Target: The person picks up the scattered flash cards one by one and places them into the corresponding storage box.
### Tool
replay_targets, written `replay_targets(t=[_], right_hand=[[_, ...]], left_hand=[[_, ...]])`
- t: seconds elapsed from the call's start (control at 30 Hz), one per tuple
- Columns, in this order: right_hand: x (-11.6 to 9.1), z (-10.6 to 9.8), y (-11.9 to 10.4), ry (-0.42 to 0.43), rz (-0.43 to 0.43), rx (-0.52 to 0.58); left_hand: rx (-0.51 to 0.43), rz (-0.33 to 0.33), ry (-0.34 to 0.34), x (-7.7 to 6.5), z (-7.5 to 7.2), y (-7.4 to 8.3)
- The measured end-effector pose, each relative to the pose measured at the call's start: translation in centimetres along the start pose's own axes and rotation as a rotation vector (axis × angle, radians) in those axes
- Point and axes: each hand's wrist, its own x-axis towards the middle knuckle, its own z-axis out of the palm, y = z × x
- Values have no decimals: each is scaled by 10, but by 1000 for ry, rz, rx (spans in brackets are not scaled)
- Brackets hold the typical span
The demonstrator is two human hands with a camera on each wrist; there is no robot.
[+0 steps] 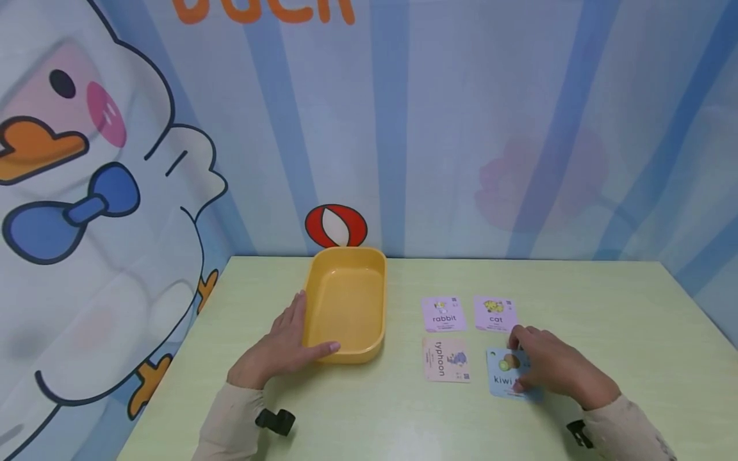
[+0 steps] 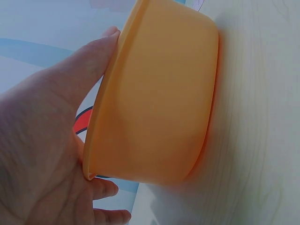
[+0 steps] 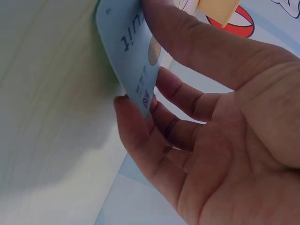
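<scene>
A blue card reading "kiwi" (image 1: 500, 384) lies at the near right of a small group of cards. My right hand (image 1: 556, 365) holds it by its edges, the thumb at the near edge and the fingers at the far right corner. In the right wrist view the blue card (image 3: 129, 51) shows the word "fruit", partly behind the thumb. My left hand (image 1: 273, 351) rests against the yellow plastic tray (image 1: 380, 326), its straight fingers along the left rim and its thumb over the near corner. Inside the tray only the bare bottom shows.
Left of the kiwi card lies a pink typhoon card (image 1: 446, 360). Behind are a purple rabbit card (image 1: 444, 316) and a purple cat card (image 1: 496, 315). The pale table (image 1: 623, 320) meets a printed blue backdrop (image 1: 438, 128) at its far edge.
</scene>
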Motion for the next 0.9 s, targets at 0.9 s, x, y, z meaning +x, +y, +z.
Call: replay_targets(t=[0.9], right_hand=[[4, -4, 7, -15, 7, 83]], left_hand=[[-20, 27, 5, -2, -1, -1]])
